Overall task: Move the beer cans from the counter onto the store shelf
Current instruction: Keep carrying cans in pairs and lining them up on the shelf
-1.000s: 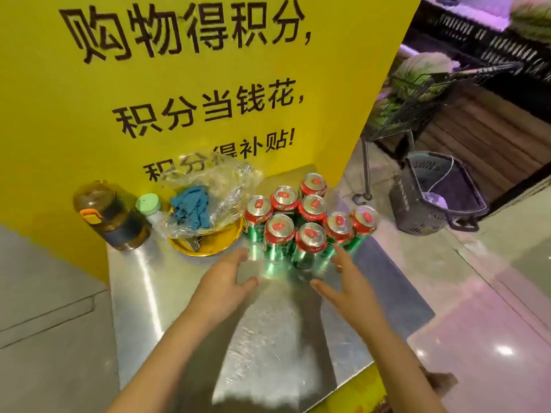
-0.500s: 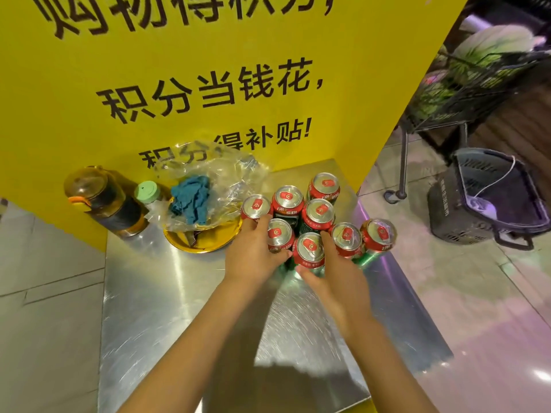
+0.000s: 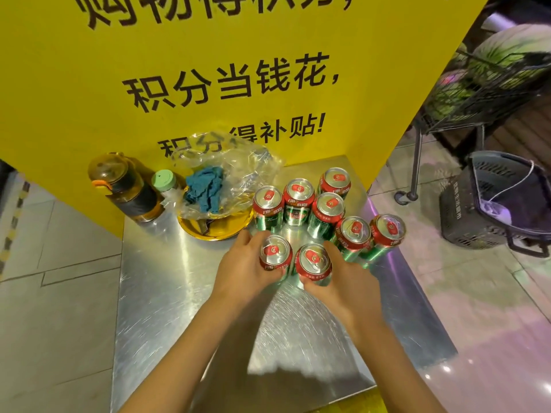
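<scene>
Down on the steel counter (image 3: 167, 293), right in front of that big yellow sign (image 3: 149, 70), each hand's got a beer can. The left hand (image 3: 238, 272) is wrapped around the left can (image 3: 275, 254) and the right hand (image 3: 347, 281) is wrapped around the right can (image 3: 313, 262), fingers curled round the sides with the tops showing. The two held cans sit touching or almost touching each other, a bit nearer the person than the rest. Six other cans (image 3: 326, 211) are standing in a loose cluster just behind. No shelf anywhere in view, so nothing's been stocked as far as I can tell.

What could go sideways, I reckon: the right hand's knuckles are right up against the can at the front of the cluster (image 3: 353, 234), so a sloppy lift could knock it into its neighbour (image 3: 387, 231), and that one's near the counter's right edge, so it could roll off onto the floor. Cans bumping together mid-carry could also slip the grip, since they're smooth. The gold plate (image 3: 214, 231) with the plastic bag (image 3: 238, 165) and blue cloth (image 3: 205, 189) is just left of the cans too.

Pose-wise, both forearms come in from the bottom and angle inward, hands meeting in the middle.
</scene>
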`<state>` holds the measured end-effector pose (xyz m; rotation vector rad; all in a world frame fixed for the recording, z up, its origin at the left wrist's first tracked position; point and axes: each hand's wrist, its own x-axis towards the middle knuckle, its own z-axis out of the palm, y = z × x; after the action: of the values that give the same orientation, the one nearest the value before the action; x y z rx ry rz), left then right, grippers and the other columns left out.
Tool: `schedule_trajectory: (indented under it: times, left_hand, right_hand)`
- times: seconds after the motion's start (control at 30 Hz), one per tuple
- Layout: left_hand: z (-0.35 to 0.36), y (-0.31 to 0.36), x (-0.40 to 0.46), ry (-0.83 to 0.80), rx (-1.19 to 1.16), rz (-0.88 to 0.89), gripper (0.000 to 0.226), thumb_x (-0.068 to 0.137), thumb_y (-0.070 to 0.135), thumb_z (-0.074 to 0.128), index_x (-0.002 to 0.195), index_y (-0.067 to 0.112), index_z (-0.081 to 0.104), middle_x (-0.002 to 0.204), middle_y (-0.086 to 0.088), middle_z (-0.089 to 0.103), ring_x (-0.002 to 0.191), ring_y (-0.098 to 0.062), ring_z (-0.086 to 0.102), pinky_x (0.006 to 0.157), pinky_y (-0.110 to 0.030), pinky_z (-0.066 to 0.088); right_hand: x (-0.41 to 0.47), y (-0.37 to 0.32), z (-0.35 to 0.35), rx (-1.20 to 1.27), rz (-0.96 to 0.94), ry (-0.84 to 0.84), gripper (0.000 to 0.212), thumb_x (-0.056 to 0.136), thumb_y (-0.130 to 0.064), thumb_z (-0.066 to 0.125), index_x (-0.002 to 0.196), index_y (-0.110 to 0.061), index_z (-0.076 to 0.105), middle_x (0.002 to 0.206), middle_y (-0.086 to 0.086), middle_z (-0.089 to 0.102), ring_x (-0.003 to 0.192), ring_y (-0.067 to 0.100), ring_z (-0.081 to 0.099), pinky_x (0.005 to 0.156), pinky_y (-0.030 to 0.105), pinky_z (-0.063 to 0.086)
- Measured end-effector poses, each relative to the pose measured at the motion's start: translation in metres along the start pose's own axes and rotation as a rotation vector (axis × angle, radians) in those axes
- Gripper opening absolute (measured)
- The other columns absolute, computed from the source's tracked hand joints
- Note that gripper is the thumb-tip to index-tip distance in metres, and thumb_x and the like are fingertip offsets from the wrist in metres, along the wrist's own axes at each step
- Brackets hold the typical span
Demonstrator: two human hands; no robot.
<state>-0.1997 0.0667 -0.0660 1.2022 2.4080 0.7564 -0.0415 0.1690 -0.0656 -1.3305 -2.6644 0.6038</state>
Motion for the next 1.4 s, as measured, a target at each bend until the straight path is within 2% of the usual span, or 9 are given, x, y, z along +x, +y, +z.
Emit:
schedule_trajectory:
  times: [0.17, 0.3, 0.43, 0.63, 0.8, 1.0, 1.17, 1.33, 1.4]
  left_hand:
    - [0.001, -0.013, -0.016, -0.058, -0.147, -0.009, 0.071, 0.065, 0.030, 0.081, 0.127, 0.029, 0.046, 0.107, 0.007, 0.044, 0.100, -0.010, 0.053, 0.076, -0.007, 0.035]
    - [0.009, -0.017, -0.016, -0.109, -0.379, -0.084, 0.088, 0.063, 0.025, 0.086, 0.136, 0.022, 0.037, 0.121, 0.009, 0.041, 0.109, -0.003, 0.045, 0.081, 0.007, 0.028]
    - [0.016, -0.016, -0.018, -0.099, -0.559, -0.139, 0.072, 0.060, 0.013, 0.087, 0.119, 0.027, 0.049, 0.109, 0.013, 0.061, 0.095, 0.007, 0.058, 0.076, -0.001, 0.041]
    - [0.005, -0.031, -0.048, 0.019, -0.682, -0.270, 0.065, 0.057, 0.011, 0.088, 0.114, 0.023, 0.057, 0.101, 0.010, 0.066, 0.085, 0.007, 0.061, 0.069, -0.005, 0.045]
    - [-0.037, -0.063, -0.108, 0.154, -0.753, -0.366, 0.059, 0.060, 0.010, 0.086, 0.110, 0.022, 0.058, 0.100, 0.009, 0.066, 0.091, -0.004, 0.061, 0.066, -0.005, 0.046]
    - [-0.120, -0.124, -0.226, 0.341, -0.905, -0.453, 0.052, 0.067, 0.011, 0.080, 0.111, 0.023, 0.055, 0.104, 0.004, 0.064, 0.094, -0.009, 0.061, 0.066, -0.014, 0.049]
    - [-0.175, -0.175, -0.326, 0.485, -0.929, -0.502, 0.046, 0.069, 0.012, 0.077, 0.100, 0.035, 0.052, 0.099, 0.013, 0.060, 0.090, -0.004, 0.058, 0.070, -0.017, 0.048]
    - [-0.220, -0.236, -0.449, 0.684, -1.025, -0.625, 0.071, 0.039, 0.046, 0.083, 0.103, 0.033, 0.055, 0.105, 0.005, 0.064, 0.097, -0.012, 0.060, 0.076, -0.026, 0.049]
    - [-0.234, -0.253, -0.495, 0.783, -1.033, -0.664, 0.070, 0.042, 0.042, 0.087, 0.104, 0.035, 0.055, 0.108, 0.004, 0.065, 0.100, -0.014, 0.060, 0.075, -0.026, 0.049]
  right_hand:
    - [-0.007, 0.001, 0.008, 0.089, 0.039, -0.031, 0.074, 0.070, -0.063, 0.061, 0.132, -0.034, 0.031, 0.109, -0.008, 0.063, 0.098, 0.021, 0.063, 0.075, 0.034, 0.051]
    - [-0.005, 0.003, 0.020, 0.474, 0.090, -0.110, 0.086, 0.060, -0.050, 0.081, 0.132, -0.035, 0.035, 0.123, -0.013, 0.057, 0.111, 0.012, 0.057, 0.091, 0.040, 0.049]
    - [-0.006, 0.004, 0.029, 0.658, 0.120, -0.084, 0.065, 0.063, -0.031, 0.085, 0.118, -0.033, 0.051, 0.105, -0.016, 0.066, 0.096, 0.000, 0.062, 0.086, 0.031, 0.051]
    - [-0.024, -0.001, 0.020, 0.765, 0.116, -0.085, 0.054, 0.060, -0.016, 0.087, 0.100, -0.035, 0.056, 0.095, -0.015, 0.066, 0.084, -0.006, 0.062, 0.065, 0.006, 0.046]
    - [-0.055, -0.026, 0.018, 0.869, 0.073, -0.125, 0.057, 0.058, -0.011, 0.087, 0.106, -0.025, 0.059, 0.097, -0.010, 0.066, 0.089, 0.005, 0.063, 0.070, 0.015, 0.049]
    - [-0.113, -0.128, 0.044, 1.018, -0.017, -0.270, 0.067, 0.036, -0.037, 0.085, 0.099, -0.026, 0.062, 0.090, -0.007, 0.071, 0.085, 0.008, 0.066, 0.069, 0.019, 0.053]
    - [-0.174, -0.224, 0.070, 1.081, -0.117, -0.434, 0.059, 0.050, -0.014, 0.086, 0.102, -0.025, 0.060, 0.100, 0.000, 0.069, 0.099, 0.021, 0.062, 0.077, 0.026, 0.050]
    - [-0.255, -0.324, 0.100, 1.086, -0.254, -0.633, 0.075, 0.039, -0.034, 0.086, 0.110, -0.028, 0.061, 0.103, -0.005, 0.070, 0.096, 0.009, 0.065, 0.080, 0.025, 0.051]
    - [-0.279, -0.360, 0.118, 1.072, -0.295, -0.697, 0.076, 0.035, -0.039, 0.083, 0.108, -0.030, 0.061, 0.100, -0.006, 0.071, 0.094, 0.008, 0.066, 0.080, 0.026, 0.051]
